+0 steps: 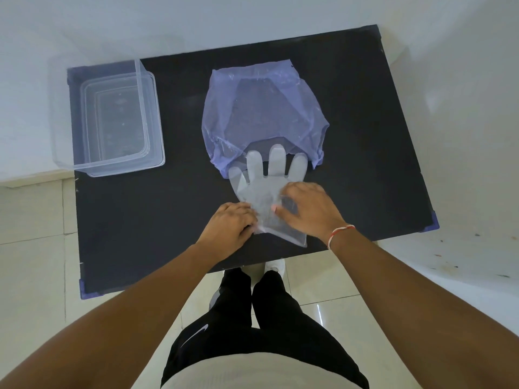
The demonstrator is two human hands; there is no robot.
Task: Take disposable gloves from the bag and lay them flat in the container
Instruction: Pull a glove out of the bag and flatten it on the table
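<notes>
glove (261,189) flat on table (168,209) | left hand (231,224), right hand (306,209) pressing cuff

A clear glove (261,189) lies flat on the black table (168,220) near its front edge, fingertips overlapping the mouth of the purple bag (264,108). The left hand (229,226) and right hand (306,209) press on its cuff end. An empty clear container (112,119) sits at the table's far left corner.

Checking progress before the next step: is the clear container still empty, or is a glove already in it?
Empty, as far as visible: the container shows only its clear bottom. The glove lies on the table.
</notes>
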